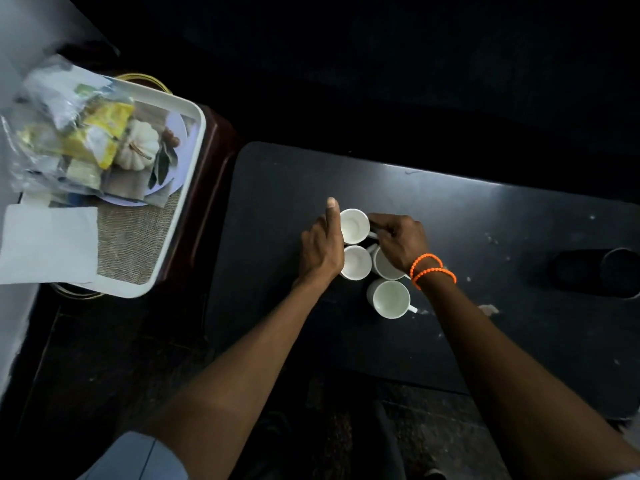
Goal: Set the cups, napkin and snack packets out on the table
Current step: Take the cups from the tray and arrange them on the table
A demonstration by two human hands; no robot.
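Note:
Several white cups stand close together on the black table [450, 216]. The farthest cup [354, 225] is held from both sides: my left hand [322, 247] wraps its left wall with the thumb pointing up, and my right hand [398, 240] pinches its handle. Below it are a second cup [356, 262], a third cup [384, 266] partly under my right wrist, and a nearest cup [391, 299] standing free. On the white tray [166, 237] at the left lie yellow snack packets [100, 136] in clear plastic and a white napkin [48, 244].
The tray rests on a dark red stand [211, 188] left of the table. A white pumpkin ornament [136, 143] and a woven mat [135, 233] lie in the tray. A black cylinder [595, 271] lies on its side at the table's right.

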